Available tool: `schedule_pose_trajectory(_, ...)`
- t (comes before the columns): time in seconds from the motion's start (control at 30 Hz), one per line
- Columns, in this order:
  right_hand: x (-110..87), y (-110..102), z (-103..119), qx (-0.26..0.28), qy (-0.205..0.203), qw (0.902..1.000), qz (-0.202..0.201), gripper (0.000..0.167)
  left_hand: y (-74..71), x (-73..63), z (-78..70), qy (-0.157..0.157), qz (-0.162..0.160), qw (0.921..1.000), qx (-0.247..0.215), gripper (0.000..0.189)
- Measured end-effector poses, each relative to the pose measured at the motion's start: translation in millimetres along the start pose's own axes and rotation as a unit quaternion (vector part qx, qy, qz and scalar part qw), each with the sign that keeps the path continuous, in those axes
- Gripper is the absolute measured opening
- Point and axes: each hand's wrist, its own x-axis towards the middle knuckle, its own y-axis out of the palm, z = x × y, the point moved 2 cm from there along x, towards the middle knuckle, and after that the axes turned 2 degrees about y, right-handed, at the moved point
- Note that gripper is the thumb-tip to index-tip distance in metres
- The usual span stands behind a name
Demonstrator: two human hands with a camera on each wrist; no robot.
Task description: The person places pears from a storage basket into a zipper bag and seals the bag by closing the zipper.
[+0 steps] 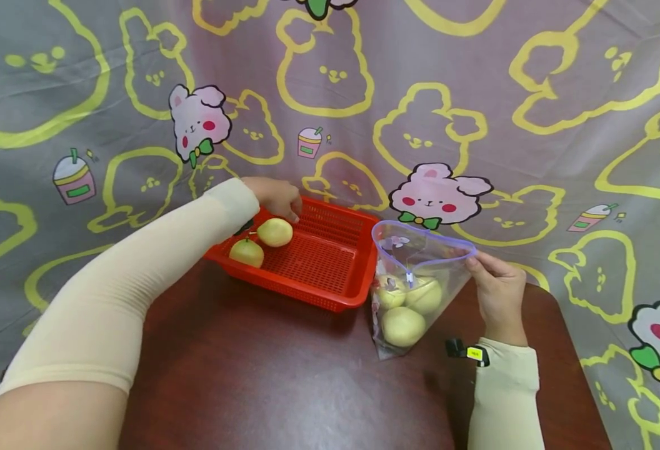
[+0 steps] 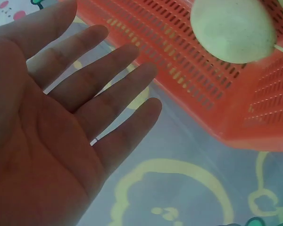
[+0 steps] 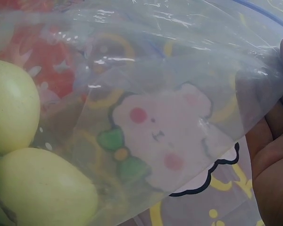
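Note:
My left hand (image 1: 276, 195) is over the back left rim of a red plastic basket (image 1: 330, 299). Its fingers look spread and straight in the left wrist view, holding nothing. Inside the basket sit two yellow-green pears: one (image 1: 275, 232) with its stem towards the left, close below my left fingertips, and a greener one (image 1: 247, 253) in front of it. With thumb and fingers my right hand (image 1: 500, 294) pinches the right end of the purple-edged mouth of a clear zipper bag (image 1: 445, 265). The bag gapes at the top, and several pears (image 3: 47, 188) lie in its bottom.
A dark brown table (image 1: 285, 387) carries the basket, and the bag stands close to the basket's right side. Behind the table hangs a grey curtain (image 1: 352, 144) printed with yellow outlines and rabbits. A small black device (image 1: 467, 353) is strapped to the right wrist.

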Motion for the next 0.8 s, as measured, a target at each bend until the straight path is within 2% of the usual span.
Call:
schedule_pose_trajectory(0.2,-2.8,2,2,0.007,-0.005,1.0000,-0.004,0.020,10.1,0.5,13.0,0.003,-0.006,0.9999,-0.013,0.037)
schedule_pose_trajectory(0.33,-3.3,3,2,-0.018,-0.008,0.9998,-0.002,0.020,12.9,-1.5,16.0,0.012,-0.008,0.9998,-0.013,0.035)
schedule_pose_trajectory(0.5,-1.7,1,2,-0.023,-0.005,0.9997,0.003,0.021,16.6,0.8,20.5,-0.003,-0.009,0.9996,-0.025,0.035)
schedule_pose_trajectory(0.7,-1.3,0,4,-0.033,-0.005,0.9994,-0.011,0.018,26.1,7.7,27.3,-0.014,-0.002,0.9994,-0.032,0.039)
schedule_pose_trajectory(0.8,-0.5,1,5,-0.030,-0.001,0.9995,-0.002,0.019,27.2,7.3,28.4,-0.022,0.004,0.9992,-0.032,0.042)
